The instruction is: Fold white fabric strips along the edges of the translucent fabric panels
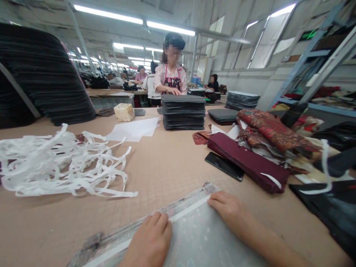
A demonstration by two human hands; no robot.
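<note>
A grey, pale-spotted fabric piece (191,237) lies on the table in front of me, with a white strip (189,209) running slantwise along its far edge. My left hand (152,237) rests over that edge, fingers bent and pressed together on the strip and fabric. Farther right, my right hand (229,209) pinches the edge close to the strip's upper end; its fingertips are partly hidden. Past the strip, the fabric's border looks crumpled and layered. A tangled heap of white strips (63,167) lies at the left.
A tall dark stack (55,74) stands at left. A stack of dark panels (183,113) is before a person in an apron (174,79). At right are a phone (224,166), maroon fabric (247,161) and patterned fabric (278,129). White sheets (136,128) lie by a pale block (124,112).
</note>
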